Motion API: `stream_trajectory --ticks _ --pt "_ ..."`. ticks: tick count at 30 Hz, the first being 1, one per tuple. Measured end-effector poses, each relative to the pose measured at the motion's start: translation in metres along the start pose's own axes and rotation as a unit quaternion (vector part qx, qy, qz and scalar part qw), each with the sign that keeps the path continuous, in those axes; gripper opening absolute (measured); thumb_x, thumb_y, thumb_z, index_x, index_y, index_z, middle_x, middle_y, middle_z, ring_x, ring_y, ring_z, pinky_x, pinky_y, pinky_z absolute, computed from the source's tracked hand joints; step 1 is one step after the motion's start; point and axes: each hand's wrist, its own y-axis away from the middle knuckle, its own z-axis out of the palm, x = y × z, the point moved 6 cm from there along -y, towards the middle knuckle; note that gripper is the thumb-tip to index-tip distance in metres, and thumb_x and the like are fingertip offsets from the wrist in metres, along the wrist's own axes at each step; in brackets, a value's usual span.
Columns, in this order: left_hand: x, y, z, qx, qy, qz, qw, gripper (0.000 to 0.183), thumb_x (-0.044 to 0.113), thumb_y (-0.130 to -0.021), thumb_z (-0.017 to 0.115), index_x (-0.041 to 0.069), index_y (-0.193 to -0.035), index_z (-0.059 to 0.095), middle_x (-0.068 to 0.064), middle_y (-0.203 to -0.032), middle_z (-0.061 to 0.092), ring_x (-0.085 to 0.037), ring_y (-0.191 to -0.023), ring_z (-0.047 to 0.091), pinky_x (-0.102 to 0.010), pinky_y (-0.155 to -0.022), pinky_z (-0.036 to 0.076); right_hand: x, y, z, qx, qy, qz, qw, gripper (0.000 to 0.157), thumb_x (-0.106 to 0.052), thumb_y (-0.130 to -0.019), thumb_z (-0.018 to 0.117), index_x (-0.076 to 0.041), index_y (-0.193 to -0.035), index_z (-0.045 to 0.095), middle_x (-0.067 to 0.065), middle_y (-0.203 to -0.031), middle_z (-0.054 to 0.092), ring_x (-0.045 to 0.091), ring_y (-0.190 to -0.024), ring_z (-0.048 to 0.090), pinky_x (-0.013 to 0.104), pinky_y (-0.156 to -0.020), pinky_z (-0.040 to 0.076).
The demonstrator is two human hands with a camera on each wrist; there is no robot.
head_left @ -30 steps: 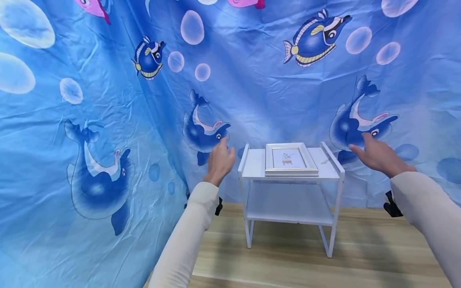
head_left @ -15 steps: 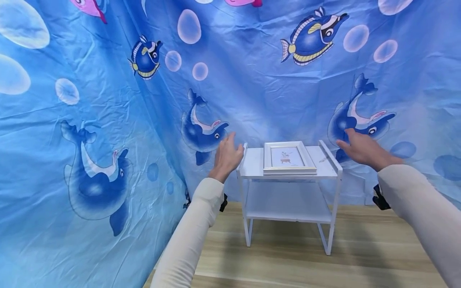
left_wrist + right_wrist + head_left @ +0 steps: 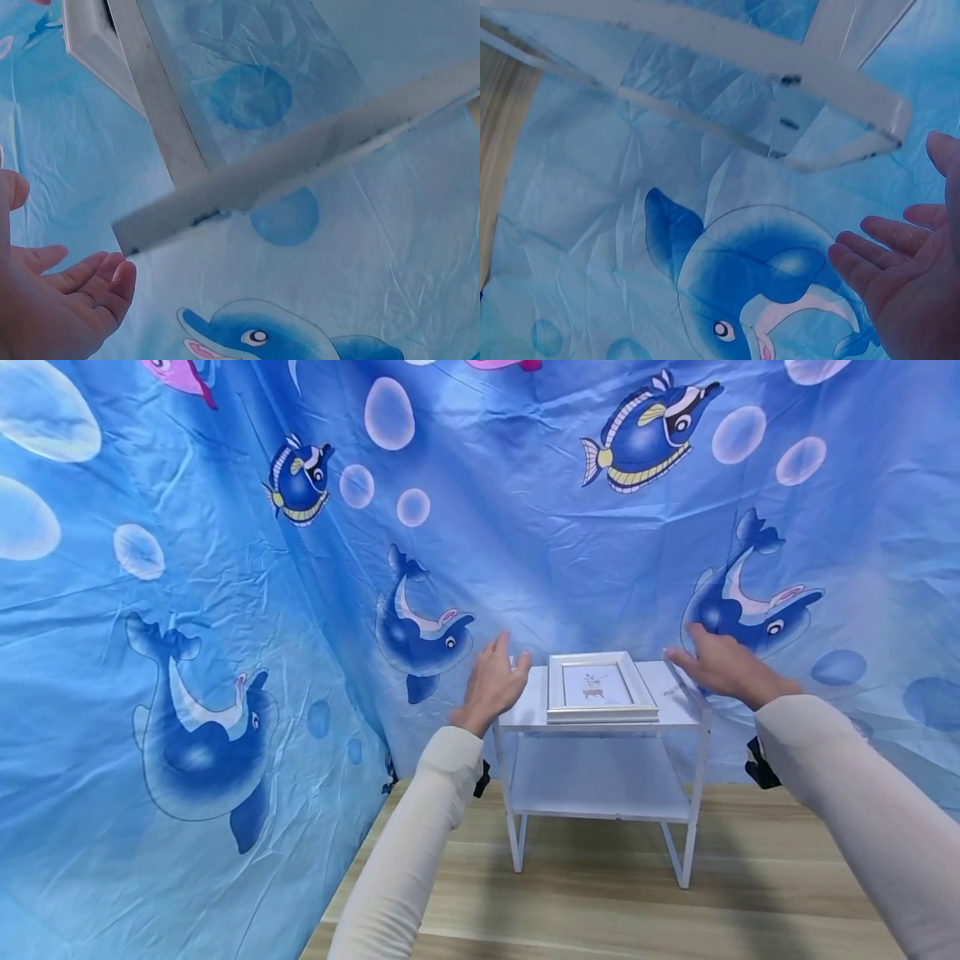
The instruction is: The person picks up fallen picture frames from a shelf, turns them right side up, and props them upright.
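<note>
A white picture frame (image 3: pixel 641 692) with a small plant drawing inside lies flat on the top shelf of a white side table (image 3: pixel 527 706). My left hand (image 3: pixel 492 681) is over the table's left rail, fingers extended and nothing in them. On the other side, my right hand (image 3: pixel 723 667) hovers by the right rail, thumb apart from the fingers, holding nothing. In the left wrist view the fingertips (image 3: pixel 124 277) are right at the corner of a white table bar. The right wrist view has relaxed fingers (image 3: pixel 855 259) a little off the table's corner.
A lower shelf (image 3: pixel 600 781) spans the table beneath the top. Blue curtains (image 3: pixel 525 527) printed with dolphins and fish hang behind and at the left. Pale wood floor (image 3: pixel 600 893) lies under the table legs.
Both hands have moved inward toward the picture frame, the left one rightward and the right one leftward. The picture frame has stayed in place on the table.
</note>
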Motion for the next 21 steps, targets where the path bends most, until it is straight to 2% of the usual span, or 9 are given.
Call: stream_trajectory --ticks 5,14,21 --pt "0.007 0.000 0.009 -0.019 -0.005 0.006 0.9998 0.062 0.043 -0.103 0.039 0.014 -0.157 0.027 -0.013 -0.157 0.037 -0.032 -0.143 0.037 -0.049 -0.114 0.035 -0.009 -0.001 0.003 -0.005 -0.001 -0.008 1.000 0.087 -0.056 -0.102 0.034 0.006 -0.155 0.004 0.043 -0.149 0.024 0.062 -0.132 0.030 0.073 -0.102 0.031" --pt "0.014 0.000 0.022 -0.037 0.004 -0.003 0.9993 0.062 0.045 -0.103 0.042 0.016 -0.156 0.029 -0.011 -0.157 0.037 -0.031 -0.142 0.037 -0.050 -0.112 0.036 -0.018 -0.005 0.011 -0.009 -0.004 -0.016 1.000 0.082 -0.051 -0.103 0.040 0.005 -0.155 0.010 0.041 -0.147 0.031 0.059 -0.130 0.036 0.070 -0.101 0.035" --pt "0.016 0.000 0.030 -0.046 0.006 0.003 0.9989 0.064 0.047 -0.104 0.039 0.016 -0.158 0.025 -0.011 -0.158 0.034 -0.030 -0.144 0.035 -0.049 -0.114 0.034 -0.023 -0.006 0.016 -0.010 -0.002 -0.027 1.000 0.078 -0.048 -0.104 0.039 0.005 -0.155 0.014 0.041 -0.146 0.033 0.058 -0.131 0.036 0.070 -0.103 0.033"
